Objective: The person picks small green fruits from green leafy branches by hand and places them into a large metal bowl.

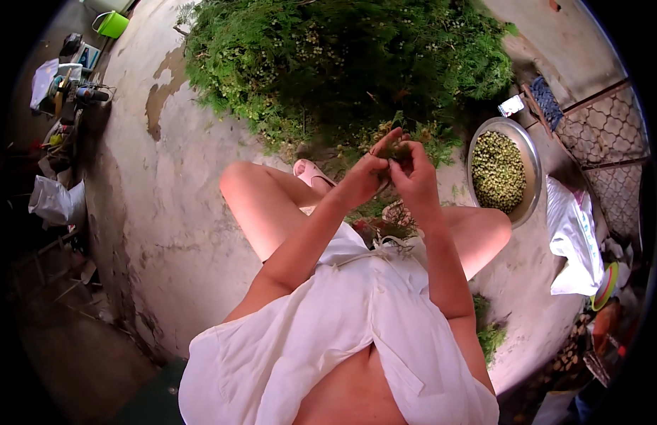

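My left hand [369, 173] and my right hand [416, 176] meet in front of my lap, between my bent knees. Fingers of both are closed on a small green sprig [395, 151], the left index finger stretched along it. Just beyond them lies a big heap of cut evergreen branches [272, 78], feathery and dotted with pale green cones. To the right of my right knee stands a wide metal basin [532, 166], holding many small green cones [497, 170]. More green bits lie on my lap and below my hands.
A white sack [573, 241] lies right of the basin, near metal lattice panels [605, 134]. By the basin's far rim is a small white box [511, 106]. A green bucket [111, 25] stands far left, with a white bag [55, 200] and clutter along the left side.
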A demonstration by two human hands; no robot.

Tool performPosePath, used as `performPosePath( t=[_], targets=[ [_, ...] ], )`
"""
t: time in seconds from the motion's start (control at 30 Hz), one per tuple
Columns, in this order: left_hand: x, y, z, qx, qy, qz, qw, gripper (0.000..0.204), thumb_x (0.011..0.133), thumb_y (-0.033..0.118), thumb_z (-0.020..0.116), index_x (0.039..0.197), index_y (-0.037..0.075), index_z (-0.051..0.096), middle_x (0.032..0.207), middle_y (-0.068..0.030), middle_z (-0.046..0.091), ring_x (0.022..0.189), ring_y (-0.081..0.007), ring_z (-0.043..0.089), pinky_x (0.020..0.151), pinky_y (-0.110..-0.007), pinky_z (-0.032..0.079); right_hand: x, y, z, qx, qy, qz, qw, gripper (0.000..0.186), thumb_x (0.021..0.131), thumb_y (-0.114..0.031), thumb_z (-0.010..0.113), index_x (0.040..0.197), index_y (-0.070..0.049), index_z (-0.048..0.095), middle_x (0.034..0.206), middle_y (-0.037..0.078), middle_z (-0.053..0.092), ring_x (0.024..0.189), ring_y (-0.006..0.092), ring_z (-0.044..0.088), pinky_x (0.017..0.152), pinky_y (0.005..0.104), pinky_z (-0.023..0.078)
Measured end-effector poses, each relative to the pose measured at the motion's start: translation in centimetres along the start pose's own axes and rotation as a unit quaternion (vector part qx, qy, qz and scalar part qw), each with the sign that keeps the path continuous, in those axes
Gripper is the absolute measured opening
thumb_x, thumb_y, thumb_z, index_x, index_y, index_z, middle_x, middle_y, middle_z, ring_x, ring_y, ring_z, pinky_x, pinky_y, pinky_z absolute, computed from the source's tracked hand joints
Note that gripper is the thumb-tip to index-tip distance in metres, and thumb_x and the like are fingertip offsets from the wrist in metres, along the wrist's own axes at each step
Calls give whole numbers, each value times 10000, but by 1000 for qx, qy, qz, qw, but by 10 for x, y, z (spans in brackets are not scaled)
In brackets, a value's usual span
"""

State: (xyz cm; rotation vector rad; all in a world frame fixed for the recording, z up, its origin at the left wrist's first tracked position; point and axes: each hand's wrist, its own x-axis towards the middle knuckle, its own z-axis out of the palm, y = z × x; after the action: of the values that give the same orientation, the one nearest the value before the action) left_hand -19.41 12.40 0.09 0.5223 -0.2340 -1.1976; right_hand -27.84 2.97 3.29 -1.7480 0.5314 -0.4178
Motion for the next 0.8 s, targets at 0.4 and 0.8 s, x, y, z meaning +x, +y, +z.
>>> performPosePath(
  t=[0.4,0.8],
  targets=[
    [19,-32,-13,219,83,70,970,510,842,57,552,1304,61,334,1119,-42,516,950,-98,515,786,-228,456,9,3,-21,-238,68,-128,960,202,762,-59,577,947,-18,509,891,156,527,795,342,532,677,370,438],
    [13,-46,-3,492,123,218,833,211,777,-47,532,982,1,541,787,-47,580,713,-101,520,624,-266,453,2,4,-30,-333,-6,-102,937,191,764,-11,541,947,12,491,901,175,519,800,367,529,647,402,436]
  ],
)
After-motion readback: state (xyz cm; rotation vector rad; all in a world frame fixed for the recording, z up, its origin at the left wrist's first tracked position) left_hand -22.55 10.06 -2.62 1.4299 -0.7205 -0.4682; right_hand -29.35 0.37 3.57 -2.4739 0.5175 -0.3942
